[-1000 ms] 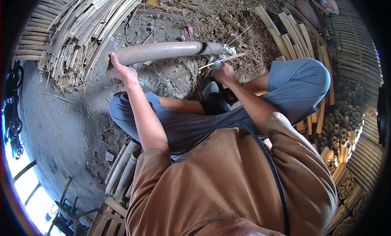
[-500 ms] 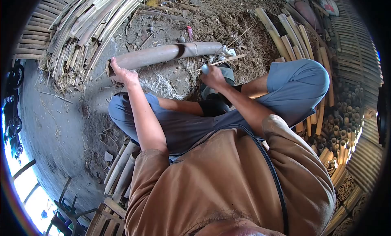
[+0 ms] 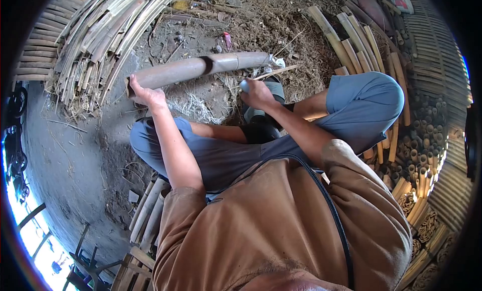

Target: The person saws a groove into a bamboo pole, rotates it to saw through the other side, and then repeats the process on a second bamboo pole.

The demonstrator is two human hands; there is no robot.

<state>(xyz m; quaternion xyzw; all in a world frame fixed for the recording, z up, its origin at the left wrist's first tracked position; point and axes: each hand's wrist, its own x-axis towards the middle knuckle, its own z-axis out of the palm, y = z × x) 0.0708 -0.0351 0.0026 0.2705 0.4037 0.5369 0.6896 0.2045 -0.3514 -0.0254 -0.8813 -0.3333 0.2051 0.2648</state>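
A long bamboo pole (image 3: 173,74) lies across in front of my legs, slightly tilted, with a dark notch near its middle and a hollow left end. My left hand (image 3: 149,96) grips it near that end, thumb on top and fingers mostly hidden underneath. My right hand (image 3: 259,96) is closed in a fist below the pole's right part, apart from it. From the fist sticks out a pale, rounded end (image 3: 244,85) of an object whose kind I cannot make out. A thin light strip (image 3: 277,72) lies just beyond this hand.
Split bamboo strips (image 3: 108,37) are piled at upper left. Bamboo pieces (image 3: 351,42) lie at upper right, and many cut tubes (image 3: 422,140) are stacked at right. Shavings (image 3: 193,109) cover the ground near my crossed legs. More poles (image 3: 145,210) lie at lower left.
The pole and both hands appear slightly farther left in view, as do the surroundings. My left hand keeps its hold on the pole; my right fist stays closed.
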